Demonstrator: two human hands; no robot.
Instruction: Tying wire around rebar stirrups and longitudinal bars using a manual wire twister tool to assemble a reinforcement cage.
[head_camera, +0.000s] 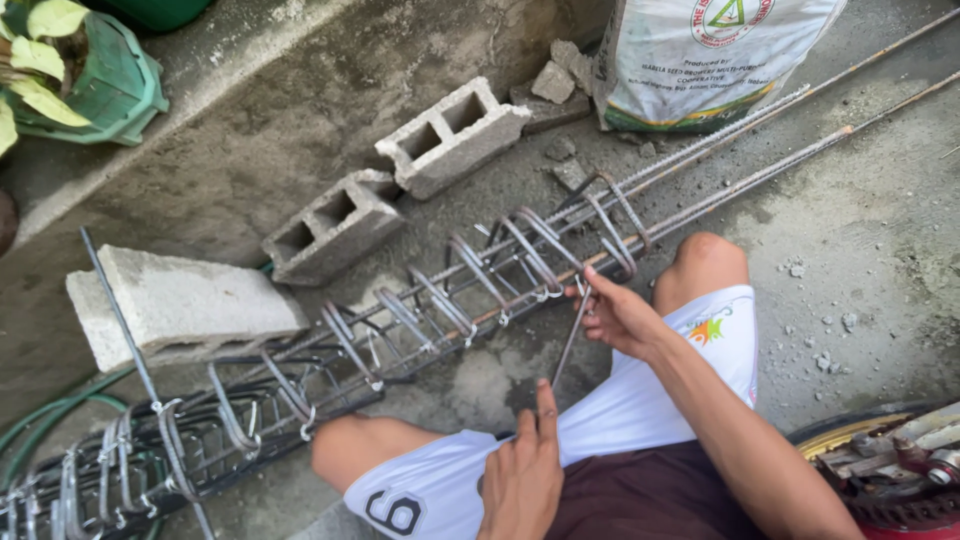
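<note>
A rebar cage (440, 300) of long ribbed bars and bent stirrups lies diagonally across the concrete floor in front of my knees. My right hand (617, 315) pinches a thin metal rod (571, 345) at the cage, close to a stirrup tied with wire. The rod slants down toward my left hand (523, 470), which rests on my white shorts with its fingers loosely curled and the index finger pointing up near the rod's lower end. Whether the left hand touches the rod I cannot tell.
Two hollow concrete blocks (452, 135) (335, 228) and a solid one (180, 305) lie beyond the cage. A white sack (700, 60) stands at the back. A green plant pot (100, 80) is top left, a green hose (40, 420) at left, rusty metal parts (890, 465) bottom right.
</note>
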